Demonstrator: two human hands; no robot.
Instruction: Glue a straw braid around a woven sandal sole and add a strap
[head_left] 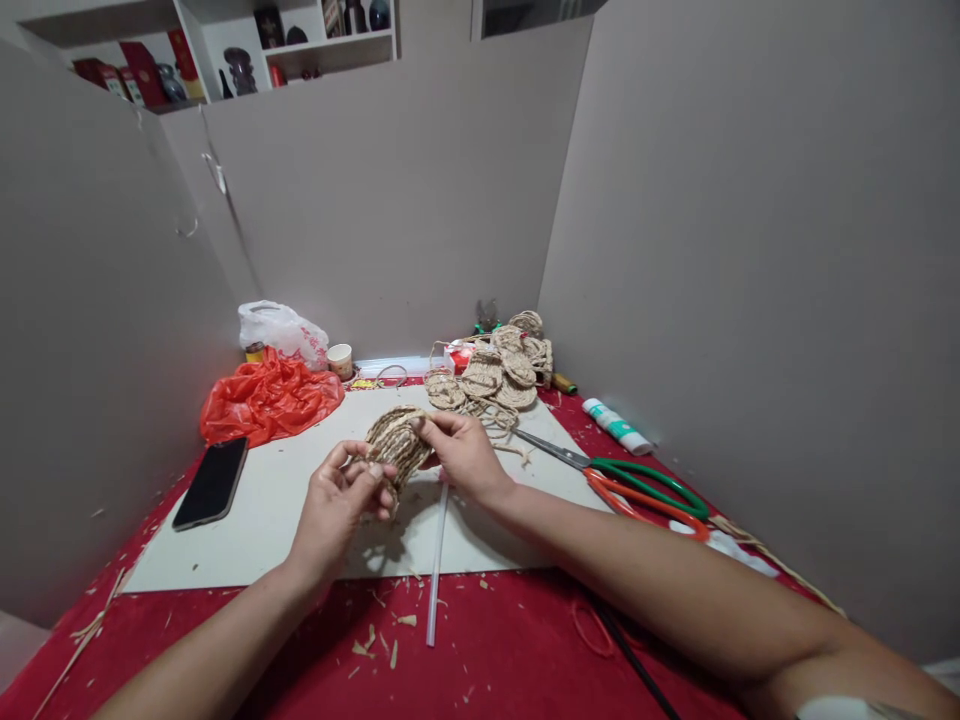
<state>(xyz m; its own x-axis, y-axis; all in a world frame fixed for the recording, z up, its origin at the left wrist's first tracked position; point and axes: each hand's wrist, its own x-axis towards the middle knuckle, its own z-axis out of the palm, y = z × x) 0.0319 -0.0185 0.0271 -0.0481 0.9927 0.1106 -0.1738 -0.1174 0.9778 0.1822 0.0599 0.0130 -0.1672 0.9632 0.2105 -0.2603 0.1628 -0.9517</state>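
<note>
A small curved piece of woven straw braid (401, 440) is held up over the white board (277, 535). My left hand (345, 495) pinches its lower left edge between thumb and fingers. At the upper right edge, my right hand (461, 450) grips it with the thumb on top. Below the hands a translucent glue stick (436, 570) lies across the board's front edge. Behind my right hand is a pile of coiled straw braid pieces (499, 370). Scissors (600, 468) with one green and one orange handle lie to the right, blades pointing at the pile.
A black phone (212, 483) lies at the board's left edge, near a crumpled red plastic bag (270, 398). Behind are a white plastic bag (281, 330) and a paper cup (340, 361). A white-and-green roll (617, 426) sits by the right partition. Straw scraps litter the red cloth (300, 660).
</note>
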